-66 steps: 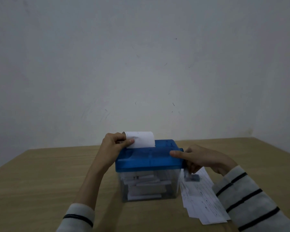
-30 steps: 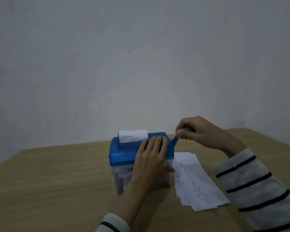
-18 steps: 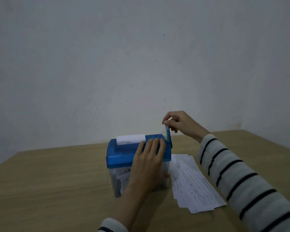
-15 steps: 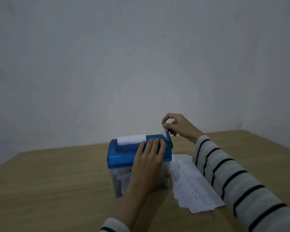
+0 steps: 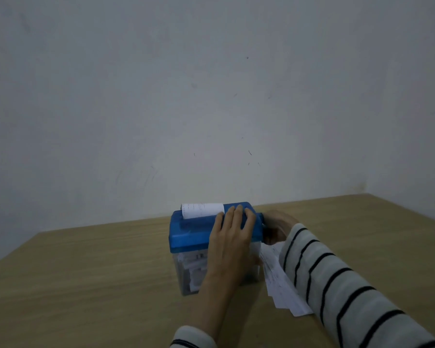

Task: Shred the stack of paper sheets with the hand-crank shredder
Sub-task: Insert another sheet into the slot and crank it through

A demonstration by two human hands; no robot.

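The hand-crank shredder [image 5: 191,232] has a blue top on a clear bin, where white paper strips [image 5: 194,262] lie. A white sheet [image 5: 202,210] sticks up out of its slot. My left hand [image 5: 232,232] lies flat on the blue top, fingers straight, pressing it down. My right hand [image 5: 278,226] is low at the shredder's right end, curled round the crank handle, which is mostly hidden and blurred. The stack of printed sheets [image 5: 276,280] lies on the table right of the shredder, partly under my striped right sleeve.
The wooden table [image 5: 98,272] runs to a plain grey wall [image 5: 211,96] just behind the shredder. Its right edge slants from the far right corner toward me.
My right hand has swung the crank from above the shredder down to its right side. The sheet stands a little lower in the slot. My left hand stays on the top.
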